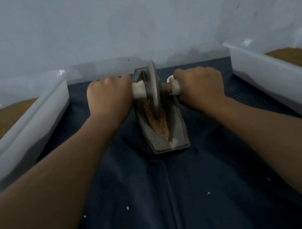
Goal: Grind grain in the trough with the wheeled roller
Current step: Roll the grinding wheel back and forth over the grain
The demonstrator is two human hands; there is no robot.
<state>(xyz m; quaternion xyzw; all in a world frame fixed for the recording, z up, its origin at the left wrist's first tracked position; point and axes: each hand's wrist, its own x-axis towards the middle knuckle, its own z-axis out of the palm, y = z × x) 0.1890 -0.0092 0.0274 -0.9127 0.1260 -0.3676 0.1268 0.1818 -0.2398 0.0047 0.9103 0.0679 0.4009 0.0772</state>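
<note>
— Where is the wheeled roller [154,87] placed?

— It is stood on edge in the groove of the trough [177,130], toward the far end. The grain [158,121] is heaped along the groove on the near side; what lies beyond the roller is hidden.

— How is it held?

— Each end of the axle [166,87] is gripped in a closed fist. The left hand [109,96] is wrapped round the left end and the right hand [200,83] round the right, knuckles up.

— What could be spoiled from here?

— If more weight is put on one fist, the roller may be tipped and ridden up the groove wall, and grain may be thrown onto the dark cloth [160,193]. If a stroke is carried too far, the roller may be run off the far lip. The trough is not seen to be fixed, so it may be dragged askew by a hard pull.

— And the tubs?

— The left tub [26,124] and the right tub [258,67], each holding brown meal, are set well apart to either side and are judged unlikely to be struck.
</note>
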